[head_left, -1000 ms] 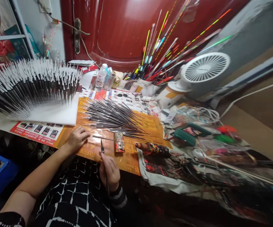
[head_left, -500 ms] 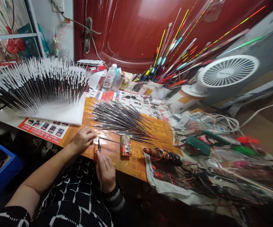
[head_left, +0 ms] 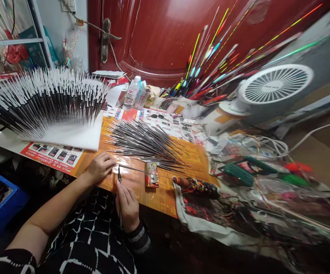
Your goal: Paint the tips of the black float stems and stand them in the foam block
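My left hand (head_left: 100,167) rests at the table's front edge, its fingers closed on the left end of a slender dark fishing float (head_left: 135,169). The float lies sideways across a small patterned box (head_left: 152,179), and its thin stem points to a dark cylindrical tool (head_left: 197,187) at the right. Whether the stem enters that tool, I cannot tell. Pinched in my right hand (head_left: 128,207) is a paintbrush (head_left: 119,174), its dark tip up against the float close to my left fingers. Behind both hands lies a pile of similar dark floats (head_left: 144,142).
Many white-topped floats stand in a white foam block (head_left: 89,139) at the left. A plastic bottle (head_left: 132,93) and colourful floats (head_left: 195,76) are at the back. To the right are a white fan (head_left: 277,85), cables and a cloth (head_left: 202,232). A blue bin (head_left: 10,205) sits lower left.
Both hands, the float and the paintbrush keep almost the same places. The whole view has shifted very slightly.
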`<state>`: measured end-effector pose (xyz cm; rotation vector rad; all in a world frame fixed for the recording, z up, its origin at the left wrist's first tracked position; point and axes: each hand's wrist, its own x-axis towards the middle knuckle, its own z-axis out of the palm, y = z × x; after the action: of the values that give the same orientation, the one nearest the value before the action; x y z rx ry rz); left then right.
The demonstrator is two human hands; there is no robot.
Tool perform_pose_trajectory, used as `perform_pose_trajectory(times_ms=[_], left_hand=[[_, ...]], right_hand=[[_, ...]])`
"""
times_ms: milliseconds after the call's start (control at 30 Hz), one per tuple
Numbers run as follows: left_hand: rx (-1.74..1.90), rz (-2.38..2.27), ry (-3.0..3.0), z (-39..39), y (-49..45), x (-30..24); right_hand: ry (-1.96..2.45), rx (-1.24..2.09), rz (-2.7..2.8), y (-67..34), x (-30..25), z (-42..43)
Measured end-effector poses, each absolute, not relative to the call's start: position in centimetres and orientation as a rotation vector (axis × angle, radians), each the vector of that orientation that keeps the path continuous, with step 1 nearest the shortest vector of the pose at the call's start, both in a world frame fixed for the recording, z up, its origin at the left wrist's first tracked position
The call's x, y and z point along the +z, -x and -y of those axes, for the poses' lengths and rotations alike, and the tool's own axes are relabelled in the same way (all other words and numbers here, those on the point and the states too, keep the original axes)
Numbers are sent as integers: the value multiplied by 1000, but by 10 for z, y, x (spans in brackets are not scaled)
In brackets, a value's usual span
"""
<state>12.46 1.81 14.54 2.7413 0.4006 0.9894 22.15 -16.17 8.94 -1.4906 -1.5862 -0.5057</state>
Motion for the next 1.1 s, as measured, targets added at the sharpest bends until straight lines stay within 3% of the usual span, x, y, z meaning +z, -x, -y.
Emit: perform_pose_trajectory(times_ms=[1100], left_hand=[[1045,-365,-2727,-19,-126,143]], right_hand=[[1454,-492,1577,-221,90,162]])
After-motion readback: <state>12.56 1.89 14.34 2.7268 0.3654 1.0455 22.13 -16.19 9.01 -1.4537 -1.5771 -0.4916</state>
